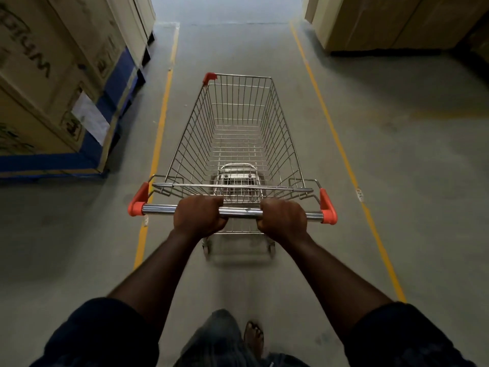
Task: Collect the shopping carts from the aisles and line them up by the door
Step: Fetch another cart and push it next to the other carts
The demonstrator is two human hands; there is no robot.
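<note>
Looks like the haul-to-the-door stage: 1 empty cart sits mid-aisle between 2 yellow lines, left hand and right hand each with a tight grip wrapped round the handle. Next up, probably push straight. No door in sight.

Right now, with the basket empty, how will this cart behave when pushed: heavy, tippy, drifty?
Probably light and quick to roll: the cart is empty and the concrete floor looks smooth. Likely stiff, being metal wire and tube. The left hand and right hand grip the handle bar near its middle, so it may yaw easily.
</note>
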